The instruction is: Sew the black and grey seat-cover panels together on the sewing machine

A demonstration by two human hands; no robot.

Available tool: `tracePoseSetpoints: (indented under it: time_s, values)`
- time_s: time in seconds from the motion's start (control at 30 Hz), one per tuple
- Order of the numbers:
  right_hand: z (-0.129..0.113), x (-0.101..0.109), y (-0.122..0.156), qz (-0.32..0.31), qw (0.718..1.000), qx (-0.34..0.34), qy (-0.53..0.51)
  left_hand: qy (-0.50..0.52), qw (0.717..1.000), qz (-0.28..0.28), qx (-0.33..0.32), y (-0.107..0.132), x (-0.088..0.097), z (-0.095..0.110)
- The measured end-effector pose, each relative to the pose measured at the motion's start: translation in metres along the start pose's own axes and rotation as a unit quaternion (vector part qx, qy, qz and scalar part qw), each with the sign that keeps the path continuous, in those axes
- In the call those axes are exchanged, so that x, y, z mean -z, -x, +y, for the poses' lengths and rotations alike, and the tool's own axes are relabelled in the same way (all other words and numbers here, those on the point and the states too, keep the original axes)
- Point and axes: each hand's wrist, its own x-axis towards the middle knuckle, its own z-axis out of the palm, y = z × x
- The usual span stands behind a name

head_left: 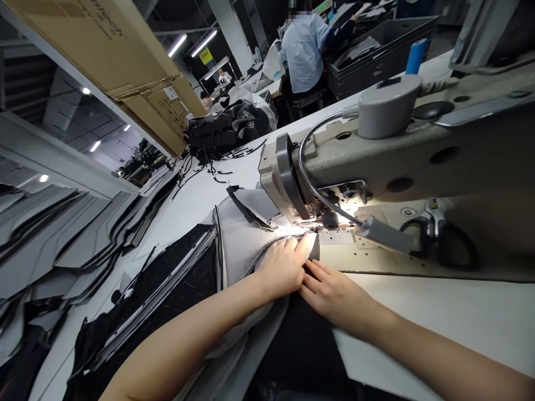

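My left hand (284,266) lies on a grey textured fabric piece (242,239), its fingers pressed together flat and pointing at the needle area of an industrial sewing machine (418,156). My right hand (332,292) rests just beside it, fingers stretched out flat on black fabric (301,340) at the edge of the machine bed. Both hands press the layered fabric down on the table near the lit presser foot (330,220). A gooseneck lamp (387,234) shines on that spot.
Stacks of grey and black cut panels (62,245) fill the left side. A pile of black pieces (228,131) and cardboard boxes (125,61) sit further back. A person in a light blue shirt (303,50) works at another station. Scissors (438,234) lie on the machine bed.
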Motion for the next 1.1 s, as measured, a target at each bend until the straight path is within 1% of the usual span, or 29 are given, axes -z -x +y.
tracePoseSetpoints:
  time_s: [0.1, 0.23, 0.33, 0.4, 0.47, 0.53, 0.57, 0.63, 0.73, 0.9, 1.0, 1.1]
  values:
    - [-0.004, -0.002, 0.004, 0.011, 0.999, -0.02, 0.027, -0.009, 1.0, -0.014, -0.003, 0.002, 0.001, 0.0]
    - [-0.003, -0.002, 0.008, 0.027, 0.999, -0.043, 0.01, -0.043, 0.998, -0.018, -0.036, 0.003, -0.001, 0.002]
    - [-0.002, -0.003, 0.009, 0.037, 0.998, -0.052, -0.002, -0.053, 0.998, -0.007, -0.039, 0.003, -0.003, 0.005]
    - [-0.002, -0.004, 0.009, 0.038, 0.998, -0.052, -0.005, -0.041, 0.998, -0.01, -0.036, 0.001, 0.0, 0.006]
    - [-0.002, -0.004, 0.009, 0.034, 0.998, -0.049, -0.003, -0.013, 0.999, -0.038, -0.01, -0.003, 0.005, 0.005]
    - [-0.002, -0.004, 0.01, 0.026, 0.998, -0.049, 0.0, 0.021, 0.996, -0.081, 0.015, -0.008, 0.012, 0.002]
    - [-0.001, -0.004, 0.01, 0.024, 0.998, -0.05, 0.001, 0.035, 0.995, -0.096, 0.017, -0.011, 0.016, 0.0]
    - [-0.001, -0.004, 0.01, 0.026, 0.998, -0.052, 0.003, 0.053, 0.993, -0.108, -0.006, -0.016, 0.02, -0.004]
    - [-0.002, -0.005, 0.01, 0.035, 0.998, -0.054, 0.001, 0.063, 0.992, -0.104, -0.034, -0.018, 0.022, -0.008]
    - [-0.004, -0.011, 0.011, 0.027, 0.998, -0.062, 0.003, 0.055, 0.992, -0.107, -0.031, -0.02, 0.02, -0.008]
    - [-0.002, -0.013, 0.01, 0.027, 0.996, -0.08, 0.008, 0.028, 0.995, -0.097, -0.025, -0.025, 0.022, -0.008]
    - [0.002, -0.014, 0.009, 0.022, 0.995, -0.1, 0.009, -0.001, 0.995, -0.088, -0.037, -0.029, 0.025, -0.008]
